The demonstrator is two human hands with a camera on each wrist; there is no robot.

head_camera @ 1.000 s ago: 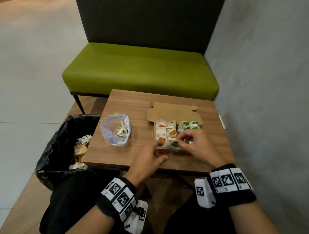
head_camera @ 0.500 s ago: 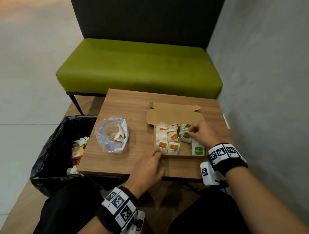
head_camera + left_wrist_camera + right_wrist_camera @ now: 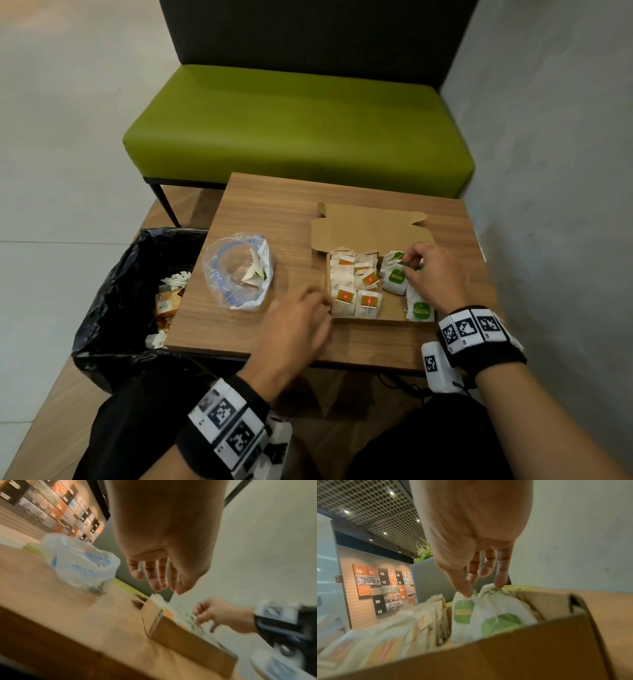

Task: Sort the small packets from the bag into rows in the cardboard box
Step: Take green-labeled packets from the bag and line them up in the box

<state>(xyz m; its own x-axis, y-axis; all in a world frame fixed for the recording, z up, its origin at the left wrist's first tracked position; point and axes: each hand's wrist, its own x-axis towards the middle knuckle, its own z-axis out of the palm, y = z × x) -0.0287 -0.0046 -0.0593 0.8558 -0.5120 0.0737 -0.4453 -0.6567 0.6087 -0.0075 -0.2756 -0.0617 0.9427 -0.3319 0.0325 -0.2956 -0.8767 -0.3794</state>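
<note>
The open cardboard box point(image 3: 394, 317) lies on the right of the table. Orange-label packets point(image 3: 345, 295) fill its left rows and green-label packets point(image 3: 397, 276) stand in the right row. My right hand point(image 3: 407, 262) reaches into the back of the green row. In the right wrist view my right hand point(image 3: 481, 588) pinches the top of a green-label packet point(image 3: 464, 609) between thumb and fingers. My left hand point(image 3: 322, 303) hovers by the box's front left corner. In the left wrist view that left hand point(image 3: 154, 582) is relaxed and holds nothing. The clear plastic bag point(image 3: 239, 274) holds a packet point(image 3: 255, 274).
The wooden table point(image 3: 291, 212) is small, with a black-lined waste bin point(image 3: 113, 308) against its left edge. A green bench point(image 3: 298, 126) stands behind the table. A grey wall point(image 3: 548, 171) runs close along the right. The box lid point(image 3: 370, 229) lies flat behind the box.
My right hand moved from the box's front to the back of the green row and now pinches a packet there. A green packet lies at the front right. The left hand barely moved.
</note>
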